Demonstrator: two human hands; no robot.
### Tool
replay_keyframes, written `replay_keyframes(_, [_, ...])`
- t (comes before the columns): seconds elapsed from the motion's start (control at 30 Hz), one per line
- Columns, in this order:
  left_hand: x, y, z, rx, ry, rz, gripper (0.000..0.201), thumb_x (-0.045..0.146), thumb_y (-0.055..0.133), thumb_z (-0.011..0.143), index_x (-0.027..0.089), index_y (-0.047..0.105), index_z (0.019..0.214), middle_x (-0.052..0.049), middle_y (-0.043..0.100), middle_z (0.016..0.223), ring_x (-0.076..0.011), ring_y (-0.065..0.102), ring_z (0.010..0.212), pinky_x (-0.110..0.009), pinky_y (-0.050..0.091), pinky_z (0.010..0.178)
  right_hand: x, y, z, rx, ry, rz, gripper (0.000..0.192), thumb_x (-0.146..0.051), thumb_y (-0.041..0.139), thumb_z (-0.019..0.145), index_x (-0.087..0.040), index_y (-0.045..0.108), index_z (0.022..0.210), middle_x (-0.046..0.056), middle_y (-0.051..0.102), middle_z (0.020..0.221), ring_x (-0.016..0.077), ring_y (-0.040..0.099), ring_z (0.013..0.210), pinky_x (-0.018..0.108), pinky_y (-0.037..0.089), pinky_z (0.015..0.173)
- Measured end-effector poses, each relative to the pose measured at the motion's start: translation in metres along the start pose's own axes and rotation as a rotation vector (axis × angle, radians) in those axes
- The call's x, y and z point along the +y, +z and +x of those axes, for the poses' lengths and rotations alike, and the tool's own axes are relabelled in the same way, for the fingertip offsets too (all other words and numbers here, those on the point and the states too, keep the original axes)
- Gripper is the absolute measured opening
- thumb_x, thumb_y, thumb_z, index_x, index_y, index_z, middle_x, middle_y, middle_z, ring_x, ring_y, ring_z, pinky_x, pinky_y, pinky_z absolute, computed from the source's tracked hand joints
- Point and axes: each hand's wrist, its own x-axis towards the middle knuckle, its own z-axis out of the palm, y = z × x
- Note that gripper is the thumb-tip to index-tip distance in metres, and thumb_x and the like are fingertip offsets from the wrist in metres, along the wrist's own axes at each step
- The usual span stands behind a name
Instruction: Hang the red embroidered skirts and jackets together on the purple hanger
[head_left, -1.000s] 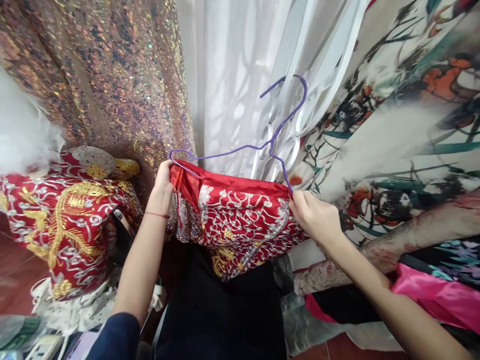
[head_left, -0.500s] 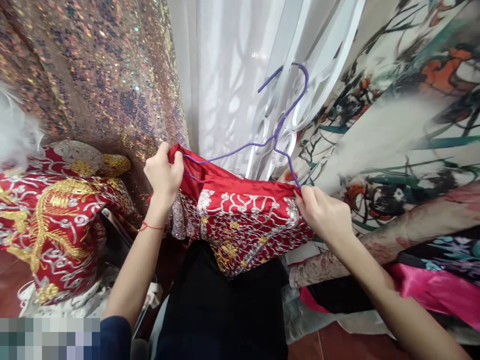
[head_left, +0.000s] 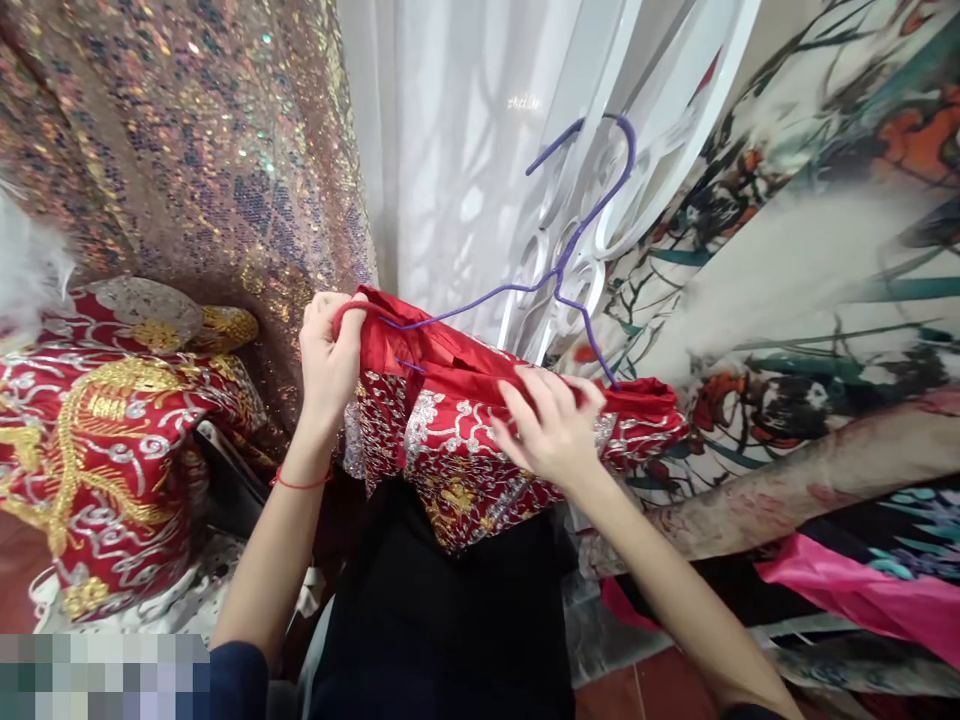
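A red garment (head_left: pixel 465 440) with silver and gold embroidery hangs folded over a purple wire hanger (head_left: pixel 577 230). My left hand (head_left: pixel 328 352) grips the garment's red edge at the hanger's left end. My right hand (head_left: pixel 549 425) lies on the middle of the garment's top edge, fingers pressed into the red cloth. The hanger's hook points up in front of a white curtain (head_left: pixel 450 150). The hanger's lower bar is hidden under the cloth.
A sequined gold fabric (head_left: pixel 187 140) hangs at the left. A second red embroidered garment (head_left: pixel 112 440) sits below it. Floral printed fabrics (head_left: pixel 810 220) and a pink cloth (head_left: pixel 862 590) fill the right. A white ornamental metal frame (head_left: pixel 637 130) stands behind the hanger. Black cloth (head_left: pixel 450 620) lies below.
My right hand has moved left from the hanger's right end to the middle of the garment. My left hand has pulled the red edge further over the hanger's left end.
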Motion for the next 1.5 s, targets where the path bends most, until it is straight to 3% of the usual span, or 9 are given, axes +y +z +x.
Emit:
replay_keyframes(0.13, [-0.009, -0.006, -0.002, -0.022, 0.028, -0.039, 0.016, 0.029, 0.058, 0.091, 0.022, 0.067, 0.079, -0.003, 0.066, 0.106, -0.0191, 0.059, 0.109, -0.034, 0.044, 0.103, -0.036, 0.017, 0.035, -0.17, 0.086, 0.114, 0.043, -0.046, 0.051, 0.098, -0.01, 0.066, 0.116, 0.014, 0.071, 0.1, 0.0238, 0.058, 0.09, 0.038, 0.036, 0.083])
replay_keyframes(0.27, [-0.011, -0.017, -0.001, -0.248, -0.093, -0.17, 0.018, 0.035, 0.055, 0.091, 0.022, 0.067, 0.086, -0.003, 0.068, 0.096, -0.0188, 0.063, 0.094, -0.032, 0.051, 0.089, -0.055, 0.02, 0.052, -0.449, 0.198, 0.191, 0.048, -0.049, 0.05, 0.099, -0.007, 0.064, 0.117, 0.014, 0.07, 0.087, 0.0225, 0.06, 0.076, 0.033, 0.033, 0.068])
replay_keyframes(0.4, [-0.015, -0.025, 0.004, -0.362, -0.09, -0.241, 0.031, 0.046, 0.046, 0.09, 0.022, 0.062, 0.081, -0.006, 0.068, 0.096, -0.0233, 0.062, 0.097, -0.036, 0.053, 0.088, -0.055, 0.012, 0.051, -0.754, -0.011, 0.489, 0.023, -0.031, 0.051, 0.102, -0.016, 0.067, 0.094, 0.004, 0.066, 0.071, 0.0152, 0.057, 0.06, 0.029, 0.03, 0.058])
replay_keyframes(0.5, [-0.017, -0.028, 0.007, -0.365, -0.061, -0.259, 0.025, 0.038, 0.043, 0.087, 0.022, 0.061, 0.081, -0.005, 0.069, 0.096, -0.0236, 0.062, 0.1, -0.038, 0.05, 0.096, -0.045, -0.003, 0.05, -0.568, -0.181, 0.838, 0.022, -0.031, 0.052, 0.102, -0.018, 0.064, 0.088, 0.004, 0.068, 0.082, 0.0135, 0.06, 0.069, 0.027, 0.04, 0.066])
replay_keyframes(0.7, [-0.01, -0.031, 0.003, -0.393, -0.134, -0.244, 0.009, 0.022, 0.054, 0.083, 0.021, 0.06, 0.089, -0.003, 0.068, 0.094, -0.0164, 0.063, 0.086, -0.029, 0.051, 0.083, -0.024, -0.044, 0.057, -0.104, 0.094, 1.503, 0.015, -0.01, 0.044, 0.1, -0.021, 0.055, 0.102, 0.005, 0.069, 0.098, 0.0121, 0.067, 0.091, 0.026, 0.054, 0.079])
replay_keyframes(0.9, [-0.009, -0.027, -0.001, -0.424, -0.018, -0.176, 0.026, 0.029, 0.069, 0.083, 0.023, 0.053, 0.102, -0.004, 0.064, 0.105, -0.015, 0.061, 0.093, -0.028, 0.049, 0.086, -0.039, -0.055, 0.052, -0.577, 0.236, 0.931, 0.041, -0.045, 0.062, 0.094, -0.012, 0.057, 0.119, 0.018, 0.07, 0.115, 0.0288, 0.067, 0.104, 0.045, 0.051, 0.093])
replay_keyframes(1.03, [-0.009, -0.025, -0.001, -0.386, 0.015, -0.125, 0.028, 0.032, 0.069, 0.084, 0.024, 0.049, 0.103, -0.004, 0.063, 0.108, -0.0153, 0.061, 0.099, -0.03, 0.049, 0.093, -0.063, -0.054, 0.045, -0.876, 0.002, 1.127, 0.073, -0.055, 0.069, 0.087, -0.008, 0.047, 0.14, 0.017, 0.071, 0.117, 0.0265, 0.068, 0.104, 0.042, 0.047, 0.098])
replay_keyframes(1.17, [-0.007, -0.029, -0.001, -0.387, -0.004, -0.125, 0.028, 0.036, 0.068, 0.085, 0.023, 0.049, 0.101, -0.005, 0.064, 0.107, -0.0154, 0.062, 0.097, -0.03, 0.05, 0.092, -0.073, -0.064, 0.048, -0.769, -0.343, 1.374, 0.05, -0.048, 0.062, 0.095, -0.016, 0.055, 0.132, 0.009, 0.068, 0.125, 0.0163, 0.064, 0.109, 0.029, 0.044, 0.097])
replay_keyframes(1.5, [-0.012, -0.022, -0.004, -0.346, 0.019, -0.118, 0.031, 0.037, 0.068, 0.086, 0.024, 0.049, 0.105, -0.004, 0.061, 0.105, -0.0163, 0.062, 0.099, -0.032, 0.05, 0.094, -0.095, -0.097, 0.036, -0.56, -0.727, 1.072, 0.022, -0.019, 0.049, 0.099, -0.024, 0.063, 0.115, -0.005, 0.073, 0.091, 0.0102, 0.062, 0.075, 0.029, 0.046, 0.079])
